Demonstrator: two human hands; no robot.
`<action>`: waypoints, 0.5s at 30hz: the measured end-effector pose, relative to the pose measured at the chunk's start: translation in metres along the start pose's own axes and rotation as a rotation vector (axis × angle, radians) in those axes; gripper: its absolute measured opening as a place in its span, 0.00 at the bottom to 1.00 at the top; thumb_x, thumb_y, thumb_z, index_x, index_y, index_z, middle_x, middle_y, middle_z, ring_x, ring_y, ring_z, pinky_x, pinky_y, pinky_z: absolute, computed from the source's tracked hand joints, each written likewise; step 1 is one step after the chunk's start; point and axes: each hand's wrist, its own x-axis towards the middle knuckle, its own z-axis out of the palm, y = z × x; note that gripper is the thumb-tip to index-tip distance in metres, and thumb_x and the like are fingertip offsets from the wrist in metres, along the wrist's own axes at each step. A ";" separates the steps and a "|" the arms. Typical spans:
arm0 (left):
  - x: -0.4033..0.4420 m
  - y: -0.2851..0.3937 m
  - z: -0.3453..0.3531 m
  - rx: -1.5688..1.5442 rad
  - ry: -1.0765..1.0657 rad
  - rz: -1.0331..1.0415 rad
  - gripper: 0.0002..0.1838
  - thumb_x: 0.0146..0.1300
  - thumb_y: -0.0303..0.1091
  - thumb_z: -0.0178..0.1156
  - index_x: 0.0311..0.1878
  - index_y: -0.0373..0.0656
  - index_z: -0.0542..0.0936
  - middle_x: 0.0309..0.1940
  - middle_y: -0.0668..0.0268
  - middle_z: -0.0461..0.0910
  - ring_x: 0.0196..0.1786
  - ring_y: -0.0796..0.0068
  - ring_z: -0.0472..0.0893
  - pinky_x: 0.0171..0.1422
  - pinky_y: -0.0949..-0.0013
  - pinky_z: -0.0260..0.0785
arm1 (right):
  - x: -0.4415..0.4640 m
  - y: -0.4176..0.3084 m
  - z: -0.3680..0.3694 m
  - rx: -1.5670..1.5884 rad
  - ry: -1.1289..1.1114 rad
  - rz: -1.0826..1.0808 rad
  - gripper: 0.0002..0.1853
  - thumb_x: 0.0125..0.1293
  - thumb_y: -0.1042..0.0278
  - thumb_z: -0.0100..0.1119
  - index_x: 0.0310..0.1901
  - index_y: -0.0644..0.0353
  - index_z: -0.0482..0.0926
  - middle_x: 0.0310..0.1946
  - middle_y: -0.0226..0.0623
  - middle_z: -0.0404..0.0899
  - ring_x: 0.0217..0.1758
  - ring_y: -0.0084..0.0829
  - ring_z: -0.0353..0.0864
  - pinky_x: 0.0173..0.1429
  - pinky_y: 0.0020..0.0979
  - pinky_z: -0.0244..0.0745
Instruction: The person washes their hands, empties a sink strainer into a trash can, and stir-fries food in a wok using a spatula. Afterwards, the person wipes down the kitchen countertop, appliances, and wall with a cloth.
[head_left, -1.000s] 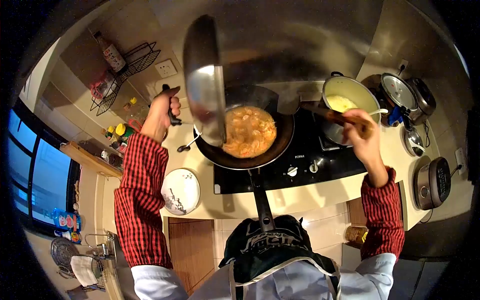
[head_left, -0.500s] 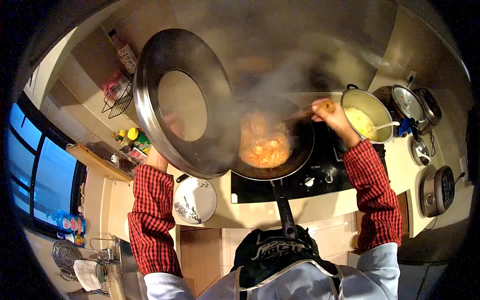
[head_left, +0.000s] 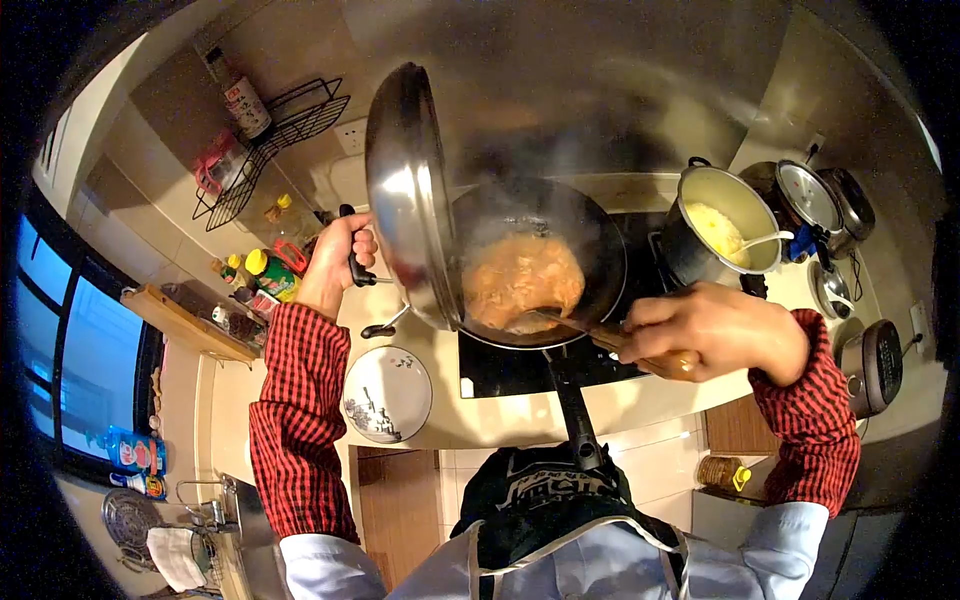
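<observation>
My left hand [head_left: 343, 255] is closed round the black handle of a large steel wok lid [head_left: 410, 200], tilted nearly on edge at the wok's left side. Below and right of it, the dark wok [head_left: 606, 270] sits on the black hob, holding a steaming orange-red stew [head_left: 525, 275]. My right hand [head_left: 690, 330] grips the wooden handle of a spatula [head_left: 605, 337], whose head dips into the food near the wok's front rim. The wok's long black handle [head_left: 573, 405] points towards my apron.
A patterned white plate [head_left: 388, 395] lies on the counter, left of the hob. Right of the wok stands a pot [head_left: 730, 220] with yellow food and a white ladle. Condiment bottles [head_left: 270, 275] and a wire rack [head_left: 275, 145] line the left wall. A rice cooker [head_left: 872, 370] sits far right.
The lid has swung from showing its underside to standing nearly edge-on, its handle now visible. My right hand has come down and nearer with the spatula. Steam has thinned.
</observation>
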 end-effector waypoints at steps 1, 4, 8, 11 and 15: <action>-0.001 0.001 0.010 -0.003 0.053 -0.026 0.09 0.59 0.32 0.45 0.24 0.48 0.61 0.12 0.76 0.57 0.11 0.87 0.56 0.10 0.84 0.49 | 0.003 0.004 0.007 0.018 0.013 0.037 0.14 0.47 0.72 0.55 0.38 0.55 0.72 0.31 0.35 0.69 0.28 0.41 0.74 0.28 0.36 0.70; 0.006 0.001 0.022 -0.003 0.103 -0.055 0.06 0.58 0.29 0.47 0.26 0.46 0.62 0.12 0.76 0.57 0.12 0.87 0.56 0.10 0.84 0.49 | 0.007 0.027 0.035 0.064 0.234 0.076 0.11 0.47 0.72 0.56 0.36 0.55 0.74 0.33 0.36 0.72 0.29 0.41 0.75 0.31 0.34 0.71; 0.017 0.003 0.033 0.125 0.091 -0.079 0.06 0.58 0.29 0.48 0.27 0.45 0.62 0.12 0.74 0.58 0.12 0.86 0.58 0.10 0.83 0.50 | 0.000 0.042 0.022 -0.003 0.602 0.234 0.08 0.44 0.75 0.58 0.29 0.64 0.76 0.26 0.42 0.76 0.31 0.39 0.77 0.34 0.32 0.72; 0.021 0.004 0.048 0.249 0.080 -0.018 0.08 0.57 0.29 0.49 0.26 0.43 0.62 0.11 0.72 0.59 0.11 0.83 0.59 0.10 0.81 0.51 | -0.001 0.061 0.011 0.113 0.827 0.581 0.07 0.46 0.71 0.55 0.26 0.64 0.75 0.21 0.44 0.76 0.26 0.36 0.78 0.33 0.31 0.72; 0.024 0.008 0.051 0.234 -0.002 0.025 0.08 0.57 0.28 0.49 0.25 0.43 0.62 0.11 0.71 0.59 0.11 0.81 0.59 0.10 0.79 0.52 | -0.003 0.129 0.013 0.208 0.927 0.947 0.10 0.49 0.66 0.53 0.23 0.65 0.73 0.16 0.41 0.75 0.19 0.30 0.76 0.27 0.30 0.72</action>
